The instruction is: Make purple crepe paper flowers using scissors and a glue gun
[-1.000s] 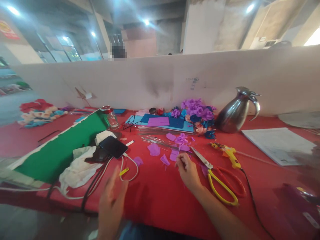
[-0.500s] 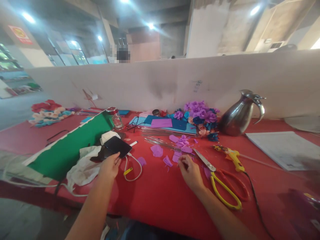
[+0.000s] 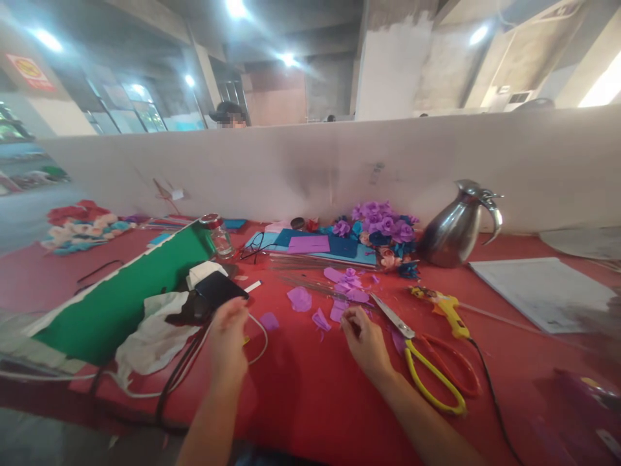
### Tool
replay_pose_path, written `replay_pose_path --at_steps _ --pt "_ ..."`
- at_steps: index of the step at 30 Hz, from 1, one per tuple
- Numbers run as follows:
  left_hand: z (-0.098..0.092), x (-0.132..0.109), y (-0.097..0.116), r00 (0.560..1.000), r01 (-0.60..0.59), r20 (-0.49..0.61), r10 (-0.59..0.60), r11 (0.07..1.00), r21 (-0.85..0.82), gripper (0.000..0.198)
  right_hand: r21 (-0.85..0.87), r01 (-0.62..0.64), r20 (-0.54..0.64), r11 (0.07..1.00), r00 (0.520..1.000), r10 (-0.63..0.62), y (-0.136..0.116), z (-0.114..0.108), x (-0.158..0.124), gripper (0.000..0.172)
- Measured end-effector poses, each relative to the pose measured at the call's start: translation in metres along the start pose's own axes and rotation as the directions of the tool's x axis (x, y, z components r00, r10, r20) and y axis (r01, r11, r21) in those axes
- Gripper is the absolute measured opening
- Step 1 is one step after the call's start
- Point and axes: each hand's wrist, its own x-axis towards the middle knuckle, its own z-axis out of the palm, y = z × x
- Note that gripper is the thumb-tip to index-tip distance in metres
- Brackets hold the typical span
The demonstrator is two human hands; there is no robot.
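My left hand [image 3: 229, 336] is over the table, just in front of a black phone [image 3: 220, 289] and a white charging cable [image 3: 266, 340]. Motion blurs its fingers, so whether they grip anything is unclear. Close to the purple crepe paper petals [image 3: 338, 310], my right hand [image 3: 363, 340] has its fingers curled in with thumb and forefinger together. What they pinch, if anything, is too small to make out. Large scissors [image 3: 402, 330] with one yellow and one red handle lie beside it on the right, blades partly apart.
A yellow glue gun [image 3: 451, 314] and a steel jug [image 3: 451, 226] are on the right, near a white booklet [image 3: 538, 285]. Paper flowers [image 3: 383, 223], paper sheets [image 3: 310, 244], glasses [image 3: 257, 244] and a glass jar [image 3: 220, 239] line the back. A green board [image 3: 130, 298] leans at left.
My left hand has moved back toward me and right, away from the phone's edge. The view has shifted slightly. My right hand stays near the petals with its fingers curled.
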Motion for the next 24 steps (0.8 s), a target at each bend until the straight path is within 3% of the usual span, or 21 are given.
replay_pose_path --at_steps 1,3,5,7,10,15,19,24 --pt "0.013 -0.014 -0.003 0.987 -0.023 0.161 0.010 0.996 0.082 0.023 0.009 -0.001 -0.002 1.000 1.000 0.001 0.000 0.000 0.000 0.010" --pt "0.041 -0.040 -0.008 0.853 -0.089 0.520 -0.040 0.971 0.221 0.023 0.036 0.003 0.003 0.999 1.000 -0.003 0.001 0.000 0.000 0.010" --pt "0.069 -0.061 -0.012 0.743 -0.193 0.669 -0.012 0.954 0.231 0.025 0.066 0.012 0.013 0.998 1.000 -0.013 0.002 0.000 0.001 0.011" --pt "0.090 -0.073 -0.015 0.706 -0.259 0.706 0.049 0.946 0.194 0.026 0.099 0.020 0.003 0.995 1.000 -0.020 0.004 0.000 0.002 0.015" --pt "0.109 -0.079 -0.019 0.715 -0.241 0.693 0.087 0.962 0.128 0.020 0.139 0.032 -0.040 0.990 0.999 -0.027 0.004 0.000 0.003 0.020" --pt "0.127 -0.072 -0.018 0.709 -0.115 0.706 0.005 0.987 0.109 0.014 0.145 0.004 -0.088 0.989 0.996 0.008 0.001 -0.002 0.010 0.018" --pt "0.143 -0.063 -0.015 0.749 0.016 0.662 -0.035 0.999 0.035 0.013 0.069 -0.035 -0.121 0.997 0.992 0.044 -0.008 -0.011 0.026 0.018" --pt "0.155 -0.049 -0.014 0.818 0.110 0.575 -0.009 0.984 -0.140 0.020 -0.053 0.065 -0.109 0.996 0.991 -0.071 -0.018 -0.022 0.044 0.018"
